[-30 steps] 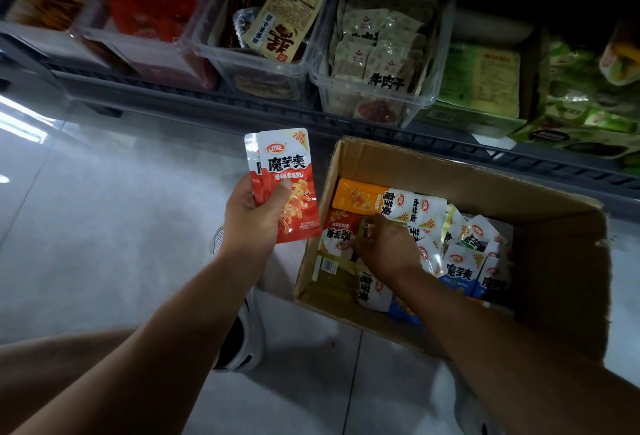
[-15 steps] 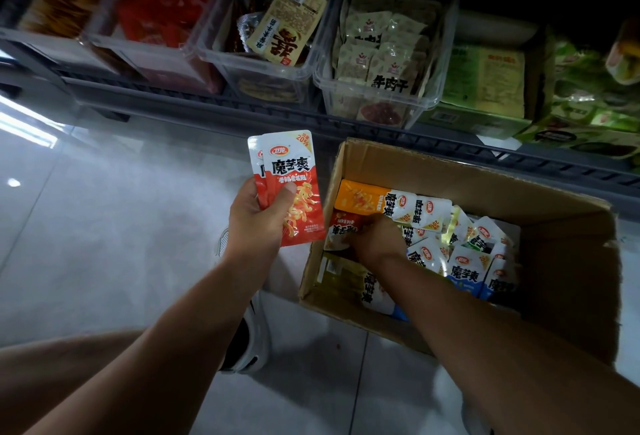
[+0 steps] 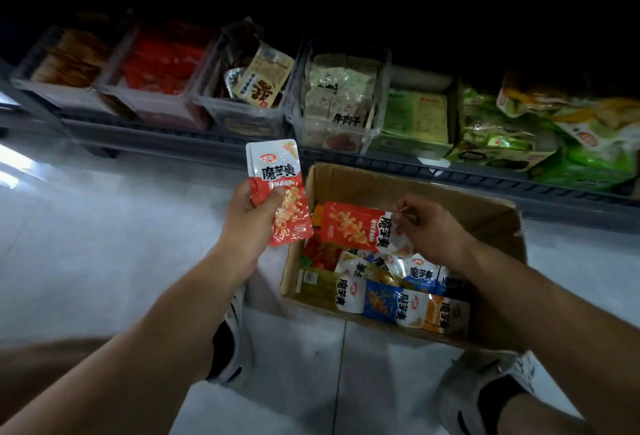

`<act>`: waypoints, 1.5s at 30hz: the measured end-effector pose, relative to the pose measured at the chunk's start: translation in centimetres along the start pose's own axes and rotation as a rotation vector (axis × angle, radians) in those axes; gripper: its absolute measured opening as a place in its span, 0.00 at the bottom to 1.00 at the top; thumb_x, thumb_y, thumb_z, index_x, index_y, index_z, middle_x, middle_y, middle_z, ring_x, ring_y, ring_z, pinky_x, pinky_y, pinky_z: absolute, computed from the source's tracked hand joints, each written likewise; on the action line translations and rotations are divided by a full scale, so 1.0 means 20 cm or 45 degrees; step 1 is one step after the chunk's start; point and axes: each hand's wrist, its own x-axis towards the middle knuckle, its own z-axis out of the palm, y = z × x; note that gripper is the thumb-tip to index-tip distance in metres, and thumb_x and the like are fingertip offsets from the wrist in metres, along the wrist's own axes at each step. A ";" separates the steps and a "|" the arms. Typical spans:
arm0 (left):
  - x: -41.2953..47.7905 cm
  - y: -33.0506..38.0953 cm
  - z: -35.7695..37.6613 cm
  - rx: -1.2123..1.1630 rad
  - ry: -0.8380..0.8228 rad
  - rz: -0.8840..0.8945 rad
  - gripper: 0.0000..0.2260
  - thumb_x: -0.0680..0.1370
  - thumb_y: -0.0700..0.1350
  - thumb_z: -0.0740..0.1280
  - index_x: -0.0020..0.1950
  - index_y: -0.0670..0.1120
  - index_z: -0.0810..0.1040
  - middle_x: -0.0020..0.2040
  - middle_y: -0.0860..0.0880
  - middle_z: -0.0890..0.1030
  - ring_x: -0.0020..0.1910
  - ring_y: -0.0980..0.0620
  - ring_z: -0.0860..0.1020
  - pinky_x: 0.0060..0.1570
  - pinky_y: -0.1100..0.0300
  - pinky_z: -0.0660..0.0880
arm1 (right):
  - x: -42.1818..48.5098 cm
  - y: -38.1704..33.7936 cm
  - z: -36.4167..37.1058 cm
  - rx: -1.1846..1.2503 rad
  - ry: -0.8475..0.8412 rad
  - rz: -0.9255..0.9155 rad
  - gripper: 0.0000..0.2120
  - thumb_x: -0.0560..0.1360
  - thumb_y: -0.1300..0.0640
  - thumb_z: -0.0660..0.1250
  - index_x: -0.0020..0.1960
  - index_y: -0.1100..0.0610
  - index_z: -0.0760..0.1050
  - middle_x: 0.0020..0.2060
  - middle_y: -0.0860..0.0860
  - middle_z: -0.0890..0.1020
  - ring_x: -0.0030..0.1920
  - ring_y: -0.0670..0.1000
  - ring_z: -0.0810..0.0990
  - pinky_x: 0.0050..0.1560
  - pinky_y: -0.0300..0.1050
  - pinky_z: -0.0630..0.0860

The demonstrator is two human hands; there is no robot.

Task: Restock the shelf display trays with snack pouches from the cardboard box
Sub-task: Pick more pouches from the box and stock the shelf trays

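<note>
Pale floor [image 3: 104, 226] is noted below a dim shelf [image 3: 166, 141] carrying a row of trays [image 3: 242, 112]. All are seen to hold some stock, though fill levels cannot be judged in the dark. The box [image 3: 381, 181] stands on the floor just before the shelf and is found well filled with mixed pouches [image 3: 381, 303] in red, blue, yellow and green. Restocking is therefore judged far from finished: much is left in the box, and no pouch is being placed in a tray. The step in hand is judged to be the gathering of red stock.

One red pouch [image 3: 277, 188] is held upright in the left hand [image 3: 254, 223], just beside the box's left wall, with the thumb laid across its face. An edge behind it suggests more than one is held, but this cannot be confirmed. A second red pouch [image 3: 356, 230] is held sideways above the box contents, pinched at its white end by the fingers [image 3: 403, 207] of the right hand [image 3: 429, 226]. Both hands are closed on their loads, well apart from the trays.
</note>
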 end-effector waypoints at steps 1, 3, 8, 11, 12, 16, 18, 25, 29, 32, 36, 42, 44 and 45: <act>-0.02 0.02 0.02 0.026 -0.030 -0.003 0.09 0.82 0.44 0.69 0.62 0.49 0.79 0.53 0.48 0.87 0.50 0.48 0.87 0.46 0.52 0.83 | -0.05 -0.04 -0.08 -0.045 -0.040 -0.068 0.06 0.83 0.59 0.61 0.52 0.55 0.76 0.43 0.46 0.81 0.41 0.43 0.82 0.30 0.32 0.75; -0.06 0.05 0.08 0.098 -0.127 -0.016 0.09 0.83 0.45 0.67 0.63 0.47 0.79 0.52 0.48 0.87 0.49 0.48 0.87 0.45 0.53 0.83 | -0.13 -0.12 -0.23 -0.152 -0.096 -0.178 0.08 0.83 0.57 0.62 0.48 0.48 0.77 0.41 0.45 0.82 0.39 0.43 0.81 0.34 0.34 0.77; -0.24 0.10 0.24 0.185 -0.453 -0.115 0.08 0.83 0.46 0.67 0.62 0.51 0.79 0.53 0.49 0.88 0.53 0.48 0.86 0.59 0.45 0.80 | -0.30 -0.34 -0.43 -0.274 -0.118 -0.366 0.06 0.81 0.51 0.66 0.54 0.47 0.81 0.48 0.41 0.82 0.48 0.40 0.81 0.44 0.34 0.79; -0.37 0.15 0.33 0.071 -0.541 -0.243 0.12 0.85 0.47 0.64 0.67 0.47 0.78 0.57 0.42 0.86 0.59 0.40 0.83 0.60 0.43 0.79 | -0.34 -0.42 -0.39 -0.155 0.033 -0.432 0.08 0.77 0.52 0.71 0.55 0.50 0.79 0.46 0.43 0.83 0.45 0.44 0.83 0.40 0.39 0.82; -0.41 0.17 0.35 0.037 -0.553 -0.284 0.12 0.85 0.48 0.63 0.66 0.46 0.77 0.58 0.39 0.85 0.60 0.38 0.83 0.60 0.43 0.79 | -0.34 -0.43 -0.37 -0.127 0.079 -0.449 0.11 0.76 0.52 0.73 0.57 0.50 0.78 0.47 0.43 0.83 0.45 0.45 0.84 0.38 0.39 0.82; -0.45 0.18 0.32 -0.041 -0.631 -0.347 0.19 0.80 0.54 0.67 0.66 0.45 0.76 0.60 0.37 0.84 0.59 0.38 0.83 0.62 0.42 0.78 | -0.28 -0.43 -0.26 -0.160 0.155 -0.489 0.23 0.73 0.50 0.76 0.65 0.50 0.75 0.51 0.44 0.81 0.48 0.45 0.82 0.39 0.38 0.81; -0.43 0.16 0.28 -0.024 -0.622 -0.292 0.24 0.73 0.51 0.72 0.67 0.45 0.76 0.59 0.38 0.85 0.58 0.38 0.84 0.59 0.43 0.80 | -0.25 -0.43 -0.20 -0.065 0.158 -0.513 0.19 0.72 0.52 0.78 0.60 0.51 0.78 0.48 0.45 0.83 0.45 0.42 0.82 0.40 0.39 0.80; -0.16 0.06 -0.02 -0.049 -0.021 -0.082 0.13 0.77 0.48 0.74 0.61 0.49 0.80 0.53 0.46 0.88 0.52 0.42 0.86 0.61 0.38 0.79 | 0.02 -0.15 0.01 0.276 0.148 -0.159 0.04 0.78 0.58 0.71 0.53 0.54 0.80 0.46 0.52 0.84 0.47 0.55 0.84 0.48 0.52 0.84; -0.07 -0.05 -0.08 -0.102 0.071 -0.088 0.09 0.79 0.47 0.72 0.59 0.52 0.79 0.51 0.50 0.88 0.50 0.47 0.87 0.59 0.40 0.80 | 0.21 0.15 0.25 -0.131 -0.201 -0.016 0.06 0.75 0.56 0.75 0.52 0.53 0.83 0.47 0.48 0.85 0.48 0.52 0.84 0.54 0.52 0.81; -0.03 -0.11 -0.08 -0.062 0.096 -0.120 0.11 0.78 0.52 0.74 0.59 0.56 0.79 0.51 0.54 0.88 0.49 0.50 0.87 0.58 0.41 0.81 | 0.31 0.23 0.40 -0.257 -0.348 -0.067 0.12 0.76 0.57 0.73 0.59 0.54 0.82 0.53 0.47 0.83 0.55 0.49 0.81 0.51 0.36 0.75; -0.01 -0.16 -0.09 -0.058 0.099 -0.157 0.15 0.77 0.53 0.73 0.62 0.56 0.78 0.53 0.54 0.87 0.50 0.50 0.87 0.57 0.41 0.81 | 0.39 0.24 0.58 -0.552 -0.503 -0.377 0.15 0.80 0.51 0.67 0.66 0.47 0.78 0.59 0.50 0.82 0.59 0.51 0.78 0.52 0.34 0.71; 0.04 -0.17 -0.08 -0.079 0.083 -0.180 0.13 0.79 0.50 0.72 0.63 0.54 0.77 0.53 0.54 0.87 0.50 0.50 0.87 0.56 0.43 0.82 | 0.39 0.36 0.62 -0.956 -0.389 -0.496 0.32 0.75 0.35 0.41 0.78 0.39 0.57 0.78 0.44 0.64 0.78 0.55 0.58 0.74 0.59 0.59; 0.05 -0.16 -0.07 -0.083 0.073 -0.173 0.15 0.79 0.51 0.72 0.64 0.53 0.77 0.54 0.53 0.87 0.50 0.49 0.87 0.55 0.43 0.82 | 0.36 0.38 0.60 -0.966 -0.345 -0.518 0.33 0.77 0.36 0.42 0.80 0.43 0.57 0.78 0.45 0.63 0.78 0.56 0.56 0.75 0.59 0.59; 0.05 -0.16 -0.07 -0.082 0.070 -0.166 0.15 0.79 0.51 0.72 0.64 0.53 0.77 0.54 0.53 0.87 0.50 0.49 0.87 0.55 0.44 0.83 | 0.36 0.39 0.60 -0.974 -0.342 -0.529 0.32 0.78 0.37 0.44 0.78 0.46 0.62 0.77 0.47 0.66 0.78 0.57 0.58 0.74 0.60 0.62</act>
